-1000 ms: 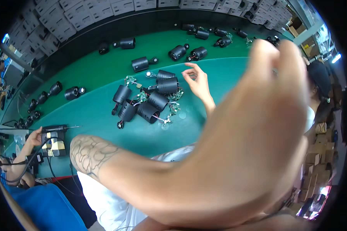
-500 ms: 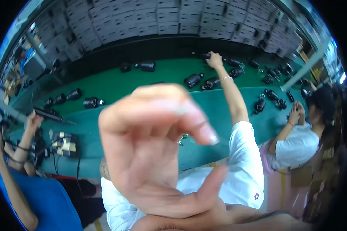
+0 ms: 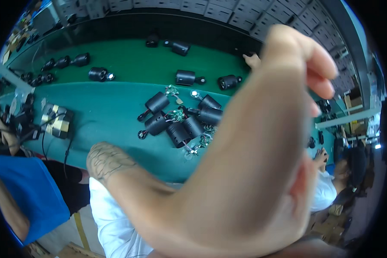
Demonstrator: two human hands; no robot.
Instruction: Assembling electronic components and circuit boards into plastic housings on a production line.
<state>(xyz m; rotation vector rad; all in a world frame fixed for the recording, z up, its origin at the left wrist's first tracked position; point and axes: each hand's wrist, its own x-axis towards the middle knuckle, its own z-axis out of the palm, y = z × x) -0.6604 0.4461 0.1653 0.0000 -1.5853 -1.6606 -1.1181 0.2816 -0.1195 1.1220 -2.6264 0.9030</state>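
Note:
My left hand (image 3: 253, 142) fills the middle and right of the view, blurred and very close. Its fingers are bent and the thumb stands apart below them; nothing shows between them. My tattooed left arm (image 3: 112, 163) leads to it. Beyond it, my right hand (image 3: 253, 61) reaches to the back of the bench, mostly hidden behind the left; what it holds, if anything, is unclear. Left of my left hand lies a cluster of black cylindrical housings (image 3: 157, 102) with wires and green circuit boards (image 3: 176, 115), partly covered by it.
More black cylinders (image 3: 185, 78) lie along the raised green shelf (image 3: 129, 64) behind the teal bench top (image 3: 103, 112). A taped dark block with cables (image 3: 57, 120) sits at left. Stacked boxes (image 3: 219, 12) line the back. People sit at both sides, one in blue (image 3: 30, 185).
My view has turned, bringing the cluster of cylinders into sight. My left hand has moved right and up across the view. My right hand is now mostly covered by it.

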